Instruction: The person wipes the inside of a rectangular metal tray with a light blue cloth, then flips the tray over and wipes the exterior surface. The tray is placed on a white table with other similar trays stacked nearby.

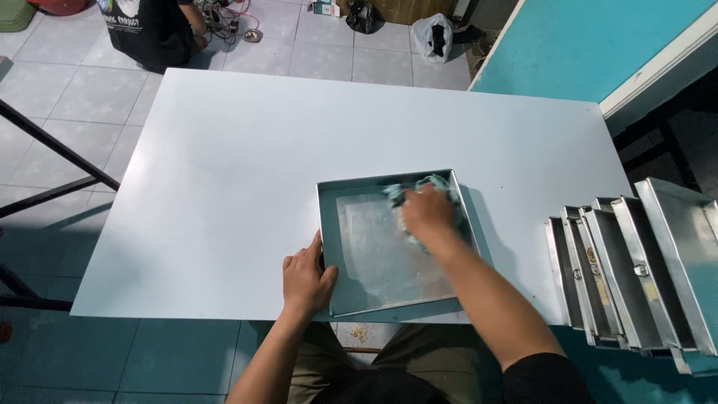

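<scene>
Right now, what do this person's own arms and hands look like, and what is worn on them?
Both forearms are bare. The left hand and right hand wear no gloves, and no rings or watch show. A black short sleeve covers the right upper arm; the left upper arm is out of view.
</scene>
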